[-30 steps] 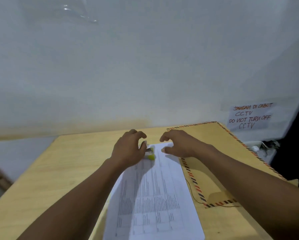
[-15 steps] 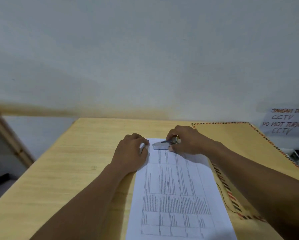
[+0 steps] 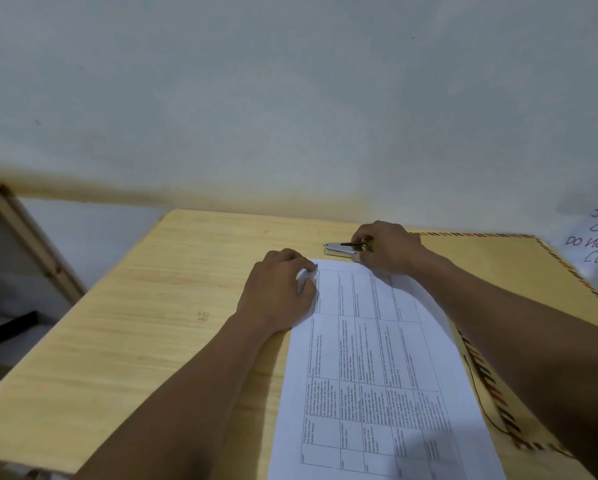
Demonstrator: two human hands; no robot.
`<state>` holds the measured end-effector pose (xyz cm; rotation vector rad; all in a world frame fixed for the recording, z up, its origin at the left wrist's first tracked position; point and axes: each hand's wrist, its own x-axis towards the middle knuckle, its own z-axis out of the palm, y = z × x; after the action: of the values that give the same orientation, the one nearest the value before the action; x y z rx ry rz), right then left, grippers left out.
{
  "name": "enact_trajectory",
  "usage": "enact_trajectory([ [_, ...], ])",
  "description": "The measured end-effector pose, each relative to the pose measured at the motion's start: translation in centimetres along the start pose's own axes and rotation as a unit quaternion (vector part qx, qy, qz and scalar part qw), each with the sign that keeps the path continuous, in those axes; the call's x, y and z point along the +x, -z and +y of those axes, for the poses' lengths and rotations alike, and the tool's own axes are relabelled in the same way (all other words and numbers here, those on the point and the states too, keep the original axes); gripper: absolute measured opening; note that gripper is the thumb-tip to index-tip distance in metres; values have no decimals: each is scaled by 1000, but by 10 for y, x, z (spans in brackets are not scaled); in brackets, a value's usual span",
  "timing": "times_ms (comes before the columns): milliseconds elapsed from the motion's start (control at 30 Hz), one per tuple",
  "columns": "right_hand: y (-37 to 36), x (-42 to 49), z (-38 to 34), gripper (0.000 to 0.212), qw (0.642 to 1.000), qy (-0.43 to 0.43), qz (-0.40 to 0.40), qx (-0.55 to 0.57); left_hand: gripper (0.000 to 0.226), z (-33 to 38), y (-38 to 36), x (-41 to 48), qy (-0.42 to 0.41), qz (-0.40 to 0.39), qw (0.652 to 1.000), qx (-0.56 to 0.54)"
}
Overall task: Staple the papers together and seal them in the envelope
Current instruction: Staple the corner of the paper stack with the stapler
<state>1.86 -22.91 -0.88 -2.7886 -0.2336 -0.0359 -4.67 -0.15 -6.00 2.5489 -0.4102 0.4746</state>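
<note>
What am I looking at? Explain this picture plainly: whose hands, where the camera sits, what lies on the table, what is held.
There is no machine here: a person works with two bare hands. The picture comes from a camera worn on the head, looking forward and down, so the arms reach in from below. On the wooden table lie printed papers, and to their right a large brown envelope with a striped border. The left hand holds the papers' top left corner. The right hand has its grip round a small silver stapler, just beyond the papers' top edge. A handwritten note hangs on the wall at the right.
</note>
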Motion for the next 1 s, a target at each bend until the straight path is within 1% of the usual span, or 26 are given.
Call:
enact_trajectory([
  [133, 2, -5, 3, 41, 1000, -25, 3, 6, 26, 1, 0, 1, 6, -1, 1000, -1],
  [167, 2, -9, 6, 40, 999, -31, 16, 11, 26, 1, 0, 1, 7, -2, 1000, -2],
  [267, 8, -24, 20, 27, 997, -34, 60, 20, 26, 2, 1, 1, 10, -5, 1000, -4],
  [333, 13, -38, 31, 25, 998, -35, 42, 11, 26, 4, 2, 1, 13, -10, 1000, 0],
  [433, 15, -54, 42, 30, 1000, -23, -11, -3, 27, 5, 3, -1, 14, -16, 1000, 14],
  [567, 14, -59, 40, 30, 1000, -8, -18, -19, 29, 9, 4, -4, 18, -24, 999, 26],
  [833, 19, -54, 30, 31, 998, -31, -56, -20, 27, 12, 5, -5, 30, -24, 999, 19],
  [900, 20, -54, 30, 29, 997, -31, -66, 4, 25, 10, 4, -5, 28, -21, 999, 20],
  [1000, 26, -56, 28, 31, 994, -8, -49, 102, 17, 9, 6, -4, 17, -19, 1000, 5],
])
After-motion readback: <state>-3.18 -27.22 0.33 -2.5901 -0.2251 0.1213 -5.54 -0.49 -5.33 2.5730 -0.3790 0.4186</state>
